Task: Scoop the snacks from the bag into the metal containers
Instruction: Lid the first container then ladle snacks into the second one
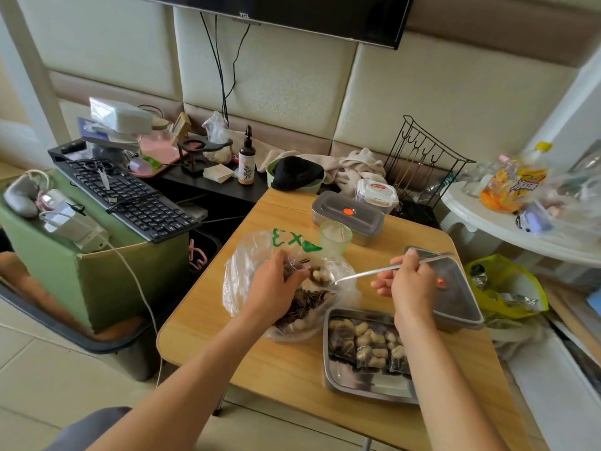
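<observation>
While the left hand [276, 281] pinches the bag [247, 255] open near the table's [260, 353] left edge, the right hand [411, 284], fingers curled, holds a loaded spoon [364, 273] over it. Next, I judge, it must travel level to the open metal container [367, 382] by the front-right edge.

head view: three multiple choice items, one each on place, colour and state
1. Relative to the bag, the open tray lies: A left B right C behind
2. The bag's print is: A green B red C blue
3. The spoon is: A lying in the tray B held loaded over the bag C empty, put down

1 B, the tray sits at the bag's right.
2 A, green letters show on the plastic.
3 B, the right hand grips it, snacks in its bowl.
</observation>
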A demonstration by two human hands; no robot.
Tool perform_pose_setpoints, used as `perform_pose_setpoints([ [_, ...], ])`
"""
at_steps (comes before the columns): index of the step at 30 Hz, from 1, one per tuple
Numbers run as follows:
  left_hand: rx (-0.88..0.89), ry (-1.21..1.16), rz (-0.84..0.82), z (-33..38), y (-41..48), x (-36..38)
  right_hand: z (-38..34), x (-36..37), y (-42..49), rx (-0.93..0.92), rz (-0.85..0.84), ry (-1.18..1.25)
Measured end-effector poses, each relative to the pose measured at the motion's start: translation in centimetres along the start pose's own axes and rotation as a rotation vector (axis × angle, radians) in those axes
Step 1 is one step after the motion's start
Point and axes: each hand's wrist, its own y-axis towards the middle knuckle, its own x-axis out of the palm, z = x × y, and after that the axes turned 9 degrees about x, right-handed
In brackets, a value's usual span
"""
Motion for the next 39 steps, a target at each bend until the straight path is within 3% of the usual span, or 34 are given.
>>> perform_pose_setpoints([
  [10, 0.082, -0.083, -0.004, 0.7, -0.4, -0.2, 0.9, 1.2, 0.2, 0.012, -0.152, -0.312],
  [15, 0.026, -0.213, -0.009, 0.7, -0.7, -0.2, 0.9, 2.4, 0.1, -0.052, -0.195, -0.501],
  [21, -0.008, -0.375, 0.004, 1.0, -0.9, 0.0, 0.4, 3.9, 0.1, 0.079, -0.274, -0.382],
  [26, -0.021, -0.408, 0.023, 0.5, -0.6, 0.1, 0.2, 4.5, 0.4, 0.089, -0.31, -0.516],
  [28, -0.032, -0.402, 0.038, 0.5, -0.4, 0.0, -0.1, 4.5, 0.2, 0.028, -0.322, -0.606],
  [31, -0.018, -0.318, 0.054, 0.2, 0.0, 0.0, -0.8, 4.3, -0.5, -0.237, -0.361, -0.684],
  [36, 0.02, -0.244, 0.048, -0.3, 0.3, -0.1, -2.0, 4.0, -2.3, -0.586, -0.754, -0.578],
  [39, 0.034, -0.232, -0.023, -0.2, 0.2, -0.5, -1.4, 3.8, -2.4, -0.698, -0.743, -0.758],
])
